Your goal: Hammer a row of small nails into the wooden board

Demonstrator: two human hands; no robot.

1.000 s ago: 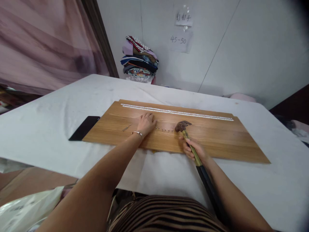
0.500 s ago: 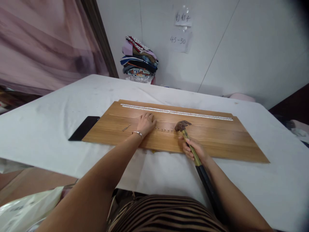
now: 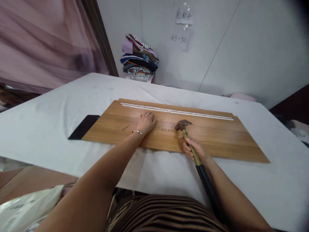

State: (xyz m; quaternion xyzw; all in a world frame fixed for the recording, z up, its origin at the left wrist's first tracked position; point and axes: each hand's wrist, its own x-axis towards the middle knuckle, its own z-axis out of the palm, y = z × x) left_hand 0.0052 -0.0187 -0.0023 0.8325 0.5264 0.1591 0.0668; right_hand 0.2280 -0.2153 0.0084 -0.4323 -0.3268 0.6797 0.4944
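Looks like a makeshift workshop corner rather than a proper shop or a home room. A big table draped in white cloth fills most of the view, with a long wooden board laid flat on it and a hammer resting on the board. At 12 o'clock there's a plain white panel wall with two handwritten paper notes taped up, one reading 45-50. A stack of folded fabrics sits against that wall at 11 o'clock, and a pinkish curtain hangs at 10 o'clock.
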